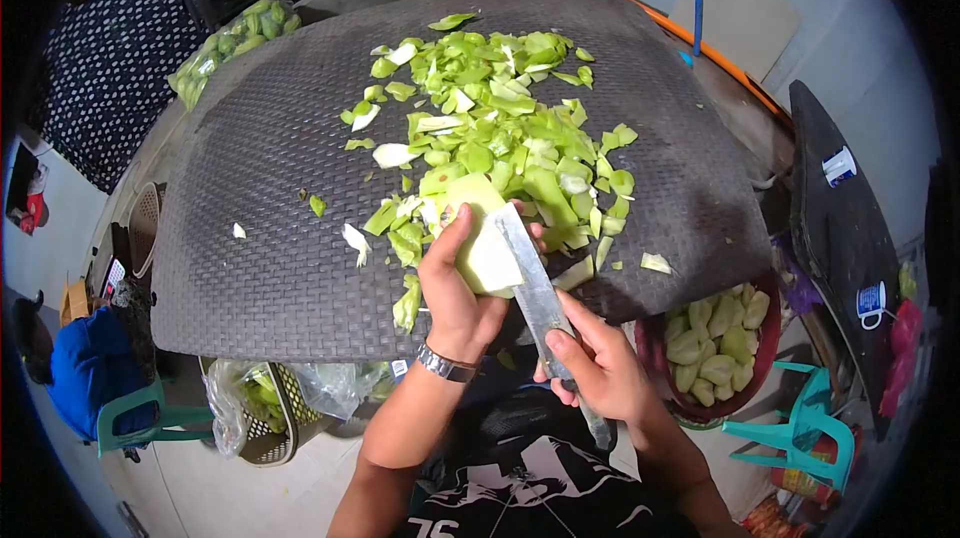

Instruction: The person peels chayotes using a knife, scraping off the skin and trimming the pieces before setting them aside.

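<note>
My left hand (455, 288), with a metal watch at the wrist, is closed around a pale green chayote (480, 238) whose visible side is peeled. In my right hand (595, 358) is a knife (530, 278) with a broad grey blade, laid along the right side of the chayote. Fingertips of the left hand show behind the blade. Beyond both hands, a heap of green peelings (490, 128) spreads over the dark woven tabletop (280, 158). Some scraps lie apart from the heap.
Below the table's right edge stands a red tub (655, 363) of peeled chayotes (715, 343). A basket (290, 413) with green produce is at lower left. A bag of green vegetables (235, 43) sits at the far left. Teal stools (800, 428) flank the table.
</note>
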Demonstrator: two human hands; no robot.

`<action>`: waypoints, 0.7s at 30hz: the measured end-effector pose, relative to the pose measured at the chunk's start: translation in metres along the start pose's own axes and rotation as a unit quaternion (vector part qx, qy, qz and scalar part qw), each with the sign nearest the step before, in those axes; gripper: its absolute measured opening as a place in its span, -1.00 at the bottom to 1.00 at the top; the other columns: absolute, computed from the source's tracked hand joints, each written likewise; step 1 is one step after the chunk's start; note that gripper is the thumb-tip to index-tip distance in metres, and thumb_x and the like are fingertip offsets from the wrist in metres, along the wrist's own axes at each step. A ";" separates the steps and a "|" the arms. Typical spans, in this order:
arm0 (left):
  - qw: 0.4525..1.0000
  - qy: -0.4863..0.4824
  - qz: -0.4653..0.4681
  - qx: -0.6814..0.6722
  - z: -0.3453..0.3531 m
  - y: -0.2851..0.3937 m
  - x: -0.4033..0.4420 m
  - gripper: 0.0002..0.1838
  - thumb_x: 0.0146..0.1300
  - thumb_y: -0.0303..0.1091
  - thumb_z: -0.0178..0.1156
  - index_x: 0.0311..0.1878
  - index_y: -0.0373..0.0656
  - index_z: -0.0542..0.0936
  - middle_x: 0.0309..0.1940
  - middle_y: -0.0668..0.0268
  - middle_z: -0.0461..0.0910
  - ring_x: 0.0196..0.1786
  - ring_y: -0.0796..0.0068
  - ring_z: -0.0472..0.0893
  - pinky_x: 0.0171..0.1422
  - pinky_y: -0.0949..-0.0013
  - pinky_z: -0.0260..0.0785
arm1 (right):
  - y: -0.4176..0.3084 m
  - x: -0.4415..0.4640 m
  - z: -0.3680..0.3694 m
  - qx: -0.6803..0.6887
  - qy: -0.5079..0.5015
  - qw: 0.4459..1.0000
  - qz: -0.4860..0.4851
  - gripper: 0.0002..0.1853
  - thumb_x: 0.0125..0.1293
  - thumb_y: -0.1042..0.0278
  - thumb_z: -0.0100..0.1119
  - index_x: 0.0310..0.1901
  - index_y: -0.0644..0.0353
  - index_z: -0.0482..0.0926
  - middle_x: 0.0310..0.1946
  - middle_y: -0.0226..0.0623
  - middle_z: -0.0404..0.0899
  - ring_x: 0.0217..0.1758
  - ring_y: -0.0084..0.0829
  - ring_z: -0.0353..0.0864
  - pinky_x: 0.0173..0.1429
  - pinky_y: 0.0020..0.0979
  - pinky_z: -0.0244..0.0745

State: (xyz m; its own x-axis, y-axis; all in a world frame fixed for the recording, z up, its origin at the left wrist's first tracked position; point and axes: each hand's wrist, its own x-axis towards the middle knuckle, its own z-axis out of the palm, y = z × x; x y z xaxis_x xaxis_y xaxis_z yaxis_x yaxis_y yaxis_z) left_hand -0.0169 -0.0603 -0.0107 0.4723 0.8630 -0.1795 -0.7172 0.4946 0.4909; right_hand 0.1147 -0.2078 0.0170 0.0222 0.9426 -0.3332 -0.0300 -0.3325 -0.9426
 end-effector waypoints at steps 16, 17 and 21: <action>0.980 -0.120 -0.023 -0.159 -0.013 0.027 0.010 -0.39 0.64 0.21 -0.12 0.56 0.12 0.38 0.43 -0.01 0.47 0.35 -0.13 0.55 0.42 -0.42 0.34 | -0.020 -0.018 0.007 -0.357 0.113 0.901 -0.220 -0.45 0.61 0.22 0.19 0.58 -0.15 0.44 -0.15 -0.19 0.51 -0.39 -0.35 0.62 -0.23 -0.28 0.62; 0.982 -0.124 -0.020 -0.138 -0.018 0.023 0.012 -0.37 0.63 0.22 -0.13 0.53 0.05 0.40 0.33 0.00 0.53 0.27 -0.14 0.60 0.32 -0.34 0.46 | -0.014 -0.017 0.008 -0.381 0.127 0.886 -0.233 -0.45 0.55 0.12 0.28 0.53 -0.30 0.50 -0.05 -0.12 0.48 -0.36 -0.19 0.67 -0.18 -0.16 0.68; 0.994 -0.043 0.018 -0.098 -0.007 0.010 0.012 -0.33 0.62 0.26 -0.09 0.45 -0.12 0.41 0.11 0.03 0.61 0.11 -0.15 0.68 0.14 -0.16 0.60 | 0.005 -0.015 0.008 -0.453 0.145 0.845 -0.245 -0.46 0.52 0.07 0.31 0.49 -0.37 0.54 0.01 -0.13 0.43 -0.33 -0.13 0.69 -0.19 -0.13 0.71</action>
State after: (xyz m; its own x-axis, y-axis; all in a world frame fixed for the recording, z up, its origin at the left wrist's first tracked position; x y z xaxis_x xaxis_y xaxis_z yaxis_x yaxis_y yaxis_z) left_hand -0.0222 -0.0442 -0.0134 0.4797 0.8731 -0.0874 -0.8170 0.4808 0.3184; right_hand 0.1065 -0.2229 0.0176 0.0586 0.9703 0.2347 0.8280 0.0840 -0.5543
